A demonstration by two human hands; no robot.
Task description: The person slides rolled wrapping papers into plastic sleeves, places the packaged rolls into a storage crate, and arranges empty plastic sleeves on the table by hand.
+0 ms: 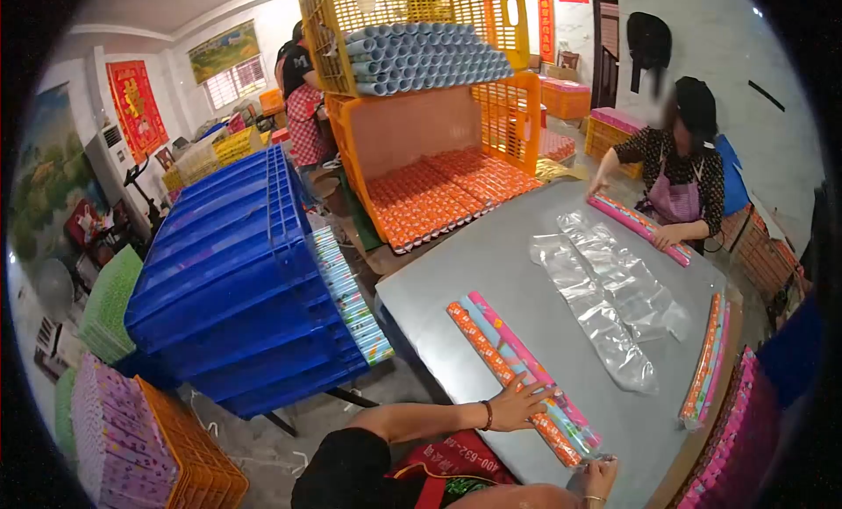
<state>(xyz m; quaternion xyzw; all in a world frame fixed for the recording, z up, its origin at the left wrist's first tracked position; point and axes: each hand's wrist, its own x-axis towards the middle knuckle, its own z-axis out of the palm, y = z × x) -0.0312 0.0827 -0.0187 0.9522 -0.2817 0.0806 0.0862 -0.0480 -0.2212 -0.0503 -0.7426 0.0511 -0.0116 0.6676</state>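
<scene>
Three long patterned rolls lie side by side on the grey table [421, 285]: an orange roll [476, 335], a light blue roll [495, 333] and a pink roll [502, 327]. Across their lower middle rests my left hand [519, 405], palm down with its fingers spread. At the near end of the rolls is my right hand [599, 478], its fingers pressed together at the tips; what they hold there is too small to make out. Clear plastic bags [596, 307] lie flat to the right of the rolls.
Across the table a co-worker [684, 171] handles pink rolls [636, 224]. Wrapped rolls [706, 355] lie at the right edge. A blue crate [237, 281] stands left; orange [355, 171] and yellow crates [324, 44] with rolls are stacked behind. Another person [303, 105] stands farther back.
</scene>
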